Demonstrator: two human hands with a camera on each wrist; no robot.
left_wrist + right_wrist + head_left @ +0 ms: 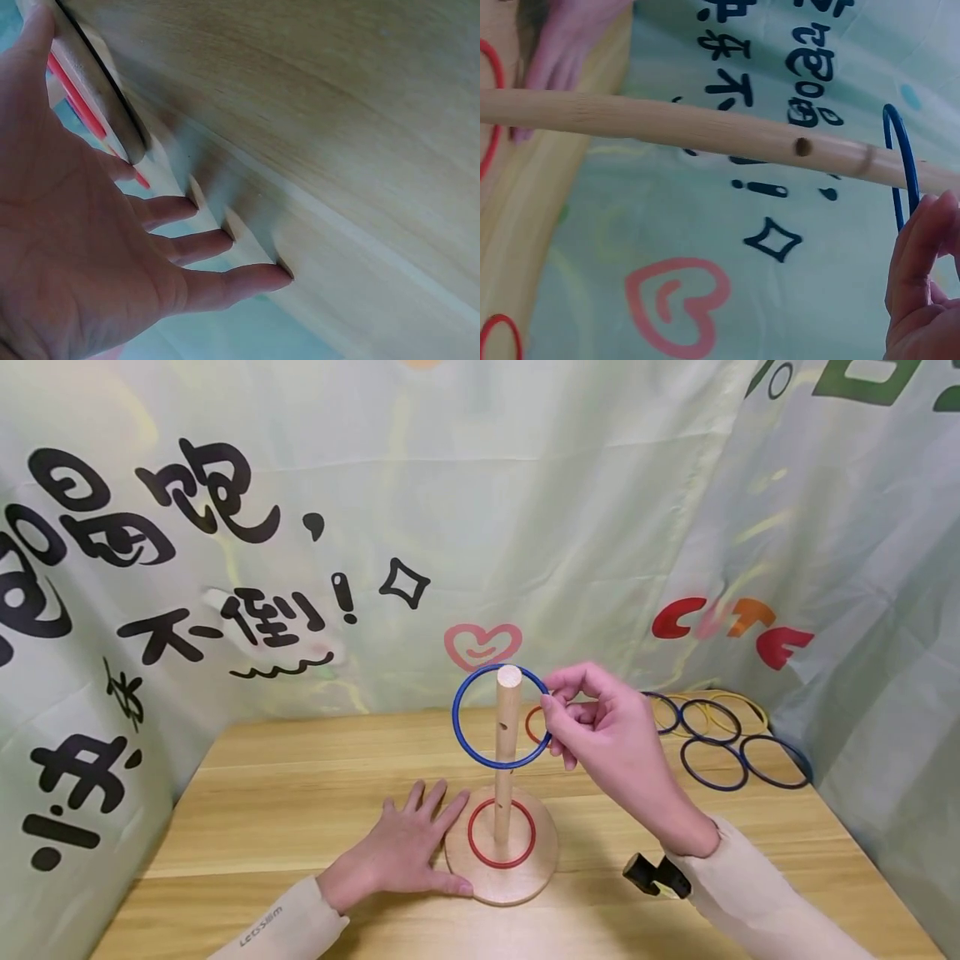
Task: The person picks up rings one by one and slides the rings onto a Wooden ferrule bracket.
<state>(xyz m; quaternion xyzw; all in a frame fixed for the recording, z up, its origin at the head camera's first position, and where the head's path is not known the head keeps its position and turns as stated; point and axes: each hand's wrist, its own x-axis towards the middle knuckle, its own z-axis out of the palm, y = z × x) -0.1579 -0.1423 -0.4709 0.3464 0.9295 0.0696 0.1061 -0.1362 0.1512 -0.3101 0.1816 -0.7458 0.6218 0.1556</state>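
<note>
My right hand (615,735) pinches a blue ring (455,714) between thumb and fingers at the ring's right side. In the right wrist view that blue ring (905,146) encircles the wooden post (697,127) near its top end. The post stands upright on a round wooden base (498,889), where a red ring (503,865) lies around its foot. Fingers spread, my left hand (401,852) lies at the base's left side, with thumb and index finger at the rim. The left wrist view shows this left hand (97,247) palm-side, beside the base's edge.
A second red ring (529,724) lies behind the post, partly hidden by my right hand. Several blue rings (715,788) and yellow rings (763,714) overlap at the table's back right. Printed curtains (570,527) hang behind the table (300,777). A black device (656,875) sits at my right wrist.
</note>
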